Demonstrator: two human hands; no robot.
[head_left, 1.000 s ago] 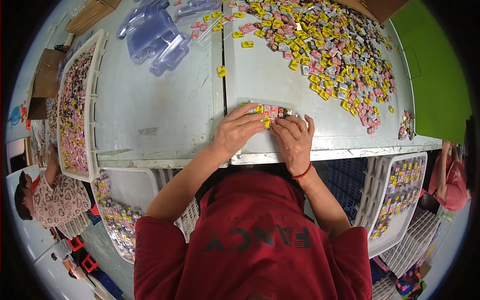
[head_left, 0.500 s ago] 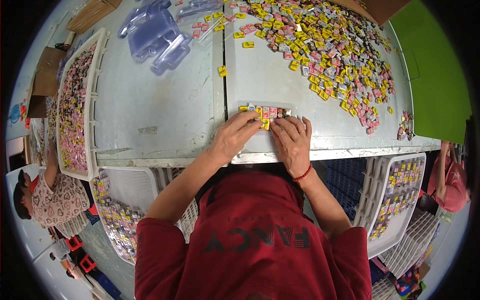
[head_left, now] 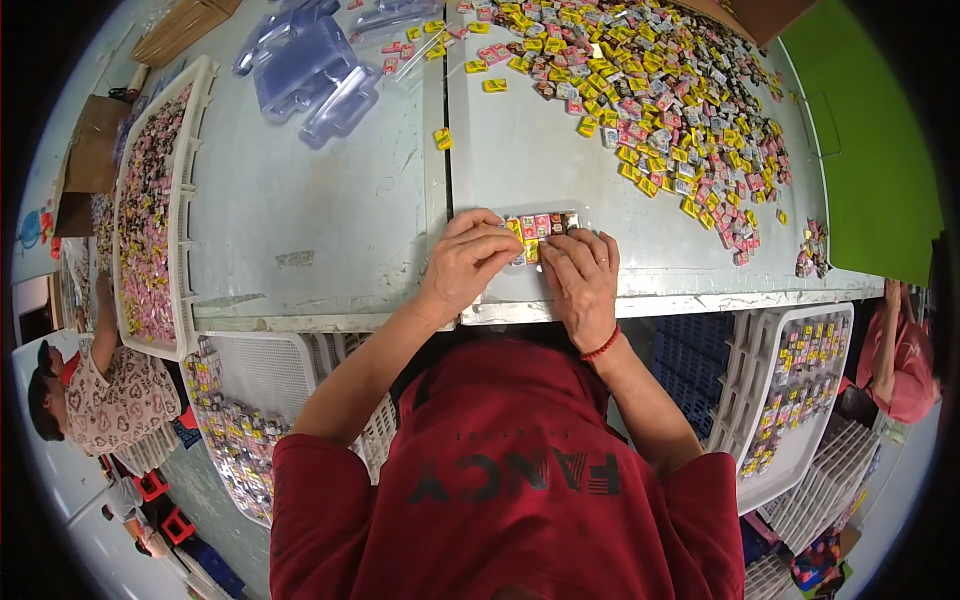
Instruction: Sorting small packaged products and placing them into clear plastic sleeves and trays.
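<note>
A small block of wrapped candy-like pieces (head_left: 541, 226), in yellow, pink and brown rows, lies near the table's front edge. A thin clear plastic edge seems to show round it. My left hand (head_left: 466, 262) is closed at the block's left end, thumb and fingertips pinched together on the yellow pieces and partly hiding them. From the near right side, my right hand (head_left: 582, 275) curls its fingers against the block's lower edge. What lies under those fingertips is hidden. A red bead bracelet (head_left: 602, 345) circles my right wrist.
Beyond the hands spreads a large heap of loose wrapped pieces (head_left: 650, 110). Clear plastic trays (head_left: 310, 75) lie at the far left. A white crate (head_left: 190, 220) full of pieces borders the table's left side. Crates of packed rows (head_left: 800, 390) stand below at the right. Other people work at both sides.
My left hand has drawn back slightly leftward and its fingers have bunched up, uncovering more of the yellow pieces. The right hand stays almost in place, against the block.
</note>
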